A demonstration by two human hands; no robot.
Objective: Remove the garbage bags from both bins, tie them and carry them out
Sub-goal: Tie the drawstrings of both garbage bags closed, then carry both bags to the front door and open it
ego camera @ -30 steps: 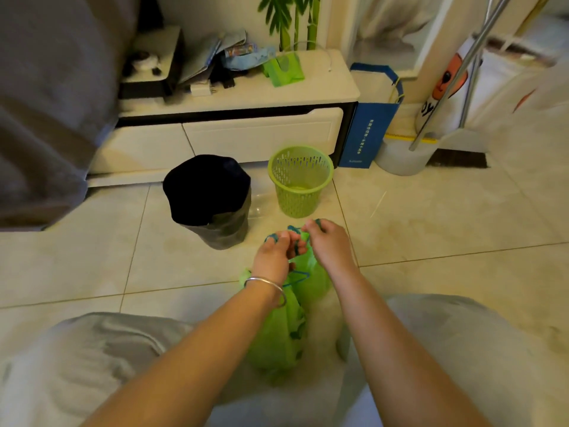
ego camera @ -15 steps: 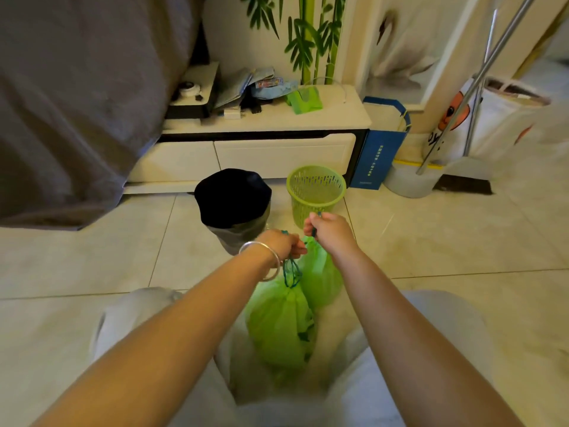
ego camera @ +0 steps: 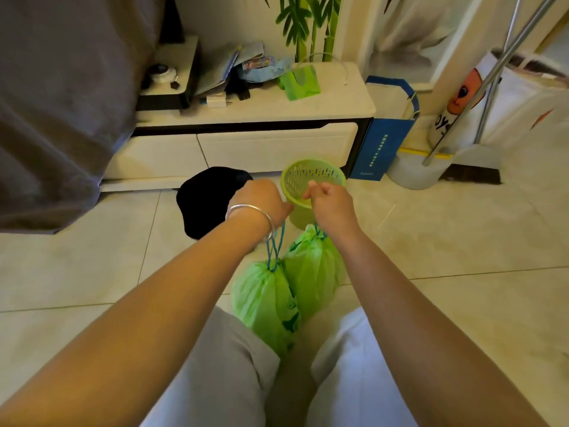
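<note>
Two green garbage bags hang in front of my legs, both drawn closed at the top. My left hand (ego camera: 261, 201), with a silver bangle on the wrist, grips the blue drawstring of the left bag (ego camera: 264, 300). My right hand (ego camera: 331, 204) grips the top of the right bag (ego camera: 314, 266). Behind my hands on the floor stand a green perforated bin (ego camera: 311, 177) with no bag in it and a darker bin lined with a black bag (ego camera: 209, 198), partly hidden by my left hand.
A low white TV cabinet (ego camera: 252, 143) with clutter on top runs behind the bins. A blue paper bag (ego camera: 381, 149), a white bucket (ego camera: 412, 174) and metal broom handles (ego camera: 480, 84) stand at the right. A grey bed cover (ego camera: 61, 103) hangs at the left. The floor is tiled.
Both hands have risen and moved apart, lifting the two green bags off the floor. The view has climbed, so the bins and cabinet now sit lower and nearer.
</note>
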